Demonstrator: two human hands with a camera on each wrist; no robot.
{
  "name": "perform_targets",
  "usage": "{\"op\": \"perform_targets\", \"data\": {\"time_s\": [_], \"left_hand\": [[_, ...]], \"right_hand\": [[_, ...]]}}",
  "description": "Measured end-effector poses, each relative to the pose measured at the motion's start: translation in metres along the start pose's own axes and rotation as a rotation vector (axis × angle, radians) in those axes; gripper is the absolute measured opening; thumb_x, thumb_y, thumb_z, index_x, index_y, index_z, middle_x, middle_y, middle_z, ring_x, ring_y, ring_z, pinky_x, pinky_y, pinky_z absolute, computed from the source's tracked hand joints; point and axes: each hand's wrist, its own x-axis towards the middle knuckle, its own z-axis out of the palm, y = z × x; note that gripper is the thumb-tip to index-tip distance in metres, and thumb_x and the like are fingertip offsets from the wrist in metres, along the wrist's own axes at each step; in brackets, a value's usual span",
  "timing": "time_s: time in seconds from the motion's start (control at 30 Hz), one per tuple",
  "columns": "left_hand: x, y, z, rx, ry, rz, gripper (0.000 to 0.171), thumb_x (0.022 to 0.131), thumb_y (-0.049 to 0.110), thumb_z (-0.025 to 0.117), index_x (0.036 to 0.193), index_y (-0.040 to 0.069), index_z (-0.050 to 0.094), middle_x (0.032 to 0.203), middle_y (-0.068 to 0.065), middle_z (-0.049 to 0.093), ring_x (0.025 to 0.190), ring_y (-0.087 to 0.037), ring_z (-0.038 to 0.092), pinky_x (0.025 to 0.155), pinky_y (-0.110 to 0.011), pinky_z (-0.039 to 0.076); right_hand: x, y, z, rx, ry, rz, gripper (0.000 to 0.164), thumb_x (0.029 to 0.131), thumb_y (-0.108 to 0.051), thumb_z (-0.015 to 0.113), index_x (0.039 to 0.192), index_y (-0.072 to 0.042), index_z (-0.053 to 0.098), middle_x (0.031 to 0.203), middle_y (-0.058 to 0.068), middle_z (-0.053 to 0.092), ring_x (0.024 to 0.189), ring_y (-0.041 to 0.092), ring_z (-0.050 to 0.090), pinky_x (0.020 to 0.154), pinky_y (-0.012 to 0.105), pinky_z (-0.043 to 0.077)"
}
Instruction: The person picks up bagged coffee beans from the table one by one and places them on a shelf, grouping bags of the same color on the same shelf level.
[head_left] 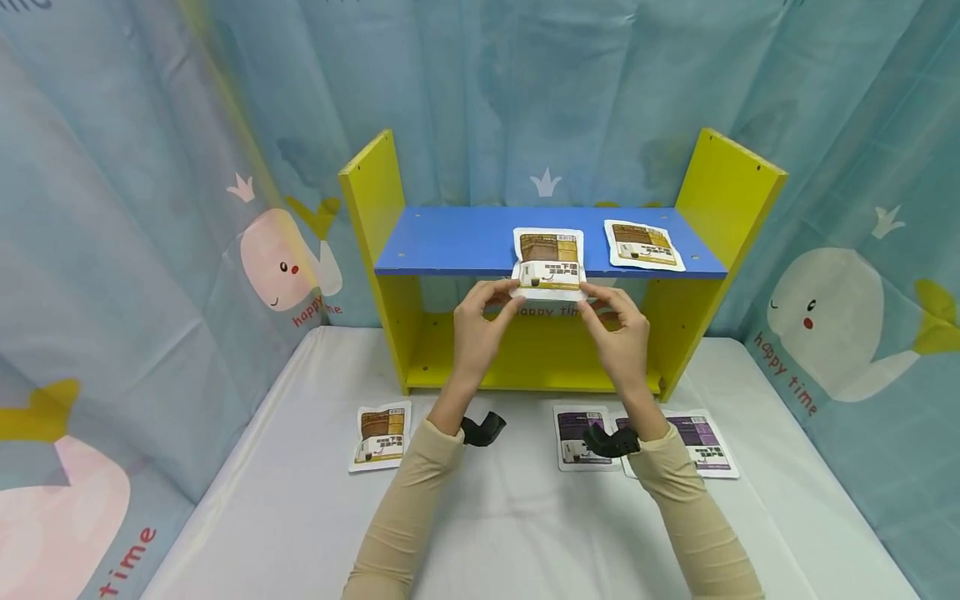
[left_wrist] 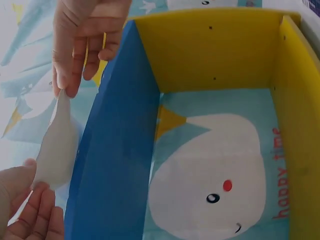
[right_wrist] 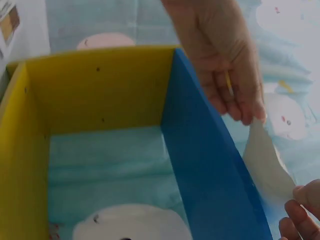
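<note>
Behind the shelf point(head_left: 731, 200), a big blue curtain point(head_left: 487, 100). Under the shelf and out in front of it, a white table point(head_left: 255, 517). Across the shelf, between its yellow sides, a flat blue board point(head_left: 457, 242).

In front of the shelf, to the left of its middle, the left hand point(head_left: 482, 325), with a thumb-and-finger pinch on one low corner of a brown pack point(head_left: 551, 257). To the right of the shelf's middle, the right hand point(head_left: 618, 323), with the same small pinch on the other low corner. A narrow grip on both sides, with just this pack in between: up at the front edge of the shelf's board, near the middle, picture side to the head camera. Touching the board or not? Cannot tell.

On the right end of the shelf's board, a second pack point(head_left: 643, 245), lying flat. On the table, in front of the shelf's left side, a third pack point(head_left: 381, 435). In front of the shelf's right side, some purple packs point(head_left: 708, 446), partly hidden by the right arm point(head_left: 693, 508).

Best way, by the look of it: pinch softly, at the corners only. Hold both sides level. Lift clear of the shelf's front edge. Mind the second pack. Let go of both corners together, only with the pack well supported.
</note>
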Motion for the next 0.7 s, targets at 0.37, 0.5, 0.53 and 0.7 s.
{"op": "perform_targets", "data": {"time_s": [0.37,0.5,0.53,0.7], "left_hand": [[0.023,0.005,0.002,0.243,-0.016,0.132,0.023,0.087,0.021,0.064,0.106,0.009,0.069,0.098,-0.003,0.066,0.095,-0.017,0.056,0.089,-0.028,0.044],[0.030,0.006,0.004,0.332,-0.035,0.143,0.022,0.086,0.022,0.065,0.105,0.012,0.069,0.098,-0.002,0.066,0.094,-0.018,0.054,0.087,-0.029,0.044],[0.031,0.006,0.004,0.362,-0.036,0.151,0.022,0.086,0.023,0.065,0.105,0.012,0.070,0.097,-0.002,0.066,0.093,-0.018,0.054,0.087,-0.030,0.044],[0.039,0.006,0.006,0.500,-0.033,0.190,0.022,0.086,0.026,0.066,0.103,0.014,0.071,0.095,-0.001,0.067,0.091,-0.019,0.055,0.084,-0.033,0.044]], "right_hand": [[0.023,0.018,-0.002,-0.215,0.009,-0.158,0.018,0.087,-0.012,0.065,0.103,-0.007,0.071,0.094,0.010,0.070,0.078,0.026,0.053,0.070,0.030,0.039],[0.030,0.018,-0.003,-0.292,0.005,-0.174,0.018,0.087,-0.015,0.065,0.103,-0.007,0.071,0.095,0.011,0.070,0.085,0.027,0.055,0.077,0.036,0.039],[0.032,0.018,-0.004,-0.315,0.001,-0.178,0.019,0.087,-0.015,0.065,0.103,-0.007,0.071,0.096,0.010,0.070,0.087,0.027,0.055,0.078,0.038,0.039],[0.040,0.020,-0.005,-0.412,-0.029,-0.201,0.019,0.088,-0.017,0.065,0.103,-0.008,0.071,0.097,0.009,0.070,0.092,0.027,0.059,0.083,0.046,0.040]]}}
